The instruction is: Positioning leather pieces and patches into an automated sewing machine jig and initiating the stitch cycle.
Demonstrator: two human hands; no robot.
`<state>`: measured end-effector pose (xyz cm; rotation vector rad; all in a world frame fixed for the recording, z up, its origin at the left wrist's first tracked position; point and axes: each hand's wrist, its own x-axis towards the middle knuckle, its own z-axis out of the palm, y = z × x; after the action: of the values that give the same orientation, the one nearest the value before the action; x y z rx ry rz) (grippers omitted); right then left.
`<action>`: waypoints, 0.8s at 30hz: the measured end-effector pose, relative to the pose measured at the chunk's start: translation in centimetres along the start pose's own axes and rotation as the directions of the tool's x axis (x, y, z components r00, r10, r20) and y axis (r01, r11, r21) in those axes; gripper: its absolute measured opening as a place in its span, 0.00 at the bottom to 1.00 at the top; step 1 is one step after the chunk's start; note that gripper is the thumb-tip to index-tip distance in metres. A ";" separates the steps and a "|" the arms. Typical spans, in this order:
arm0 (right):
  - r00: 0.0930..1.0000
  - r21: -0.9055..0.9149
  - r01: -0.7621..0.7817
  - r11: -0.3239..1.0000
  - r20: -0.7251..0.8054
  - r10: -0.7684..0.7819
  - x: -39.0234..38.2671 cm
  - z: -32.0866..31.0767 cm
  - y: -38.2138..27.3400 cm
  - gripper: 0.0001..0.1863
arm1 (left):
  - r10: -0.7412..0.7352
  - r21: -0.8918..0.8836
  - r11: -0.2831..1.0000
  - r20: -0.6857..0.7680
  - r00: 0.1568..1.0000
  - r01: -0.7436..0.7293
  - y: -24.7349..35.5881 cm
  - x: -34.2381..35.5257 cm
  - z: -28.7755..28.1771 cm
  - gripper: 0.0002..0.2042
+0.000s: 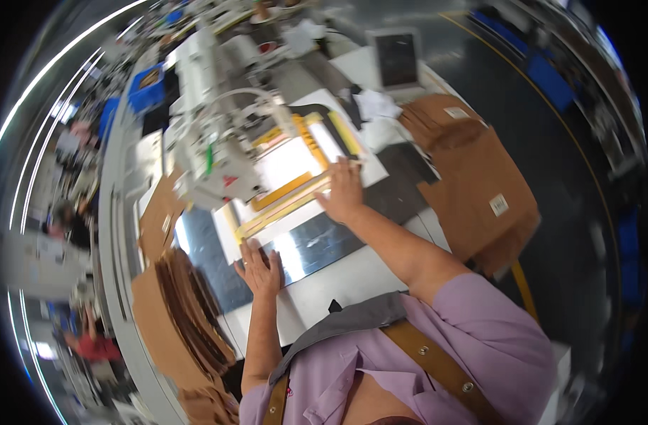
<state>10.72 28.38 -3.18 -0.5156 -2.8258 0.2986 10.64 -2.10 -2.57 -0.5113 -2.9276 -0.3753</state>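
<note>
Over on the far left, a co-worker in a red top (97,347) sits at another work spot. Next comes a blue bin (147,86) toward the back, then a flat brown piece (160,216) with a small white label, and nearer the person a thick stack of brown pieces (169,312) leaning along the counter (242,329). A white machine (221,166) reaches over the work, a green mark on its side.

The person's left grip (258,270) is released, fingers spread and palm down, the fingertips at the near left corner of a yellow-edged frame (285,191); I can't tell how firmly they touch. That frame lies on a white sheet, partly beneath the machine's head and between both hands. A shiny metal plate (310,249) runs along its near side. The right grip (344,191) is released too, fingers spread over the frame's near right corner, the thumb apart.

Farther right sit a crumpled white wrapping (377,106), a dark screen (396,60) in a pale casing and a broad brown pile (480,191) with white labels.
</note>
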 end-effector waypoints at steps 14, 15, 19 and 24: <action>0.993 -0.143 0.100 0.985 0.074 -0.090 1.1 1.4 2.3 0.45 | -0.504 -0.100 0.803 -0.641 0.579 0.588 -19.9 -16.8 -20.1 0.15; 0.993 -0.144 0.097 0.985 0.087 -0.085 1.2 1.6 2.3 0.45 | -0.549 -0.129 0.781 -0.608 0.573 0.611 -21.7 -17.6 -19.8 0.14; 0.988 -0.158 0.112 0.981 0.123 -0.093 0.6 1.3 2.7 0.44 | -0.727 -0.365 0.682 -0.253 0.638 0.634 -25.3 -18.5 -19.5 0.09; 0.982 -0.121 0.165 0.979 0.111 -0.152 0.0 1.2 3.8 0.41 | -0.576 0.059 0.785 -0.296 0.762 0.616 -26.0 -16.6 -19.8 0.05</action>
<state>11.59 31.69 -5.21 -0.3052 -2.9770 0.1135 18.96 -36.32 7.69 0.4927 -2.7443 -0.2506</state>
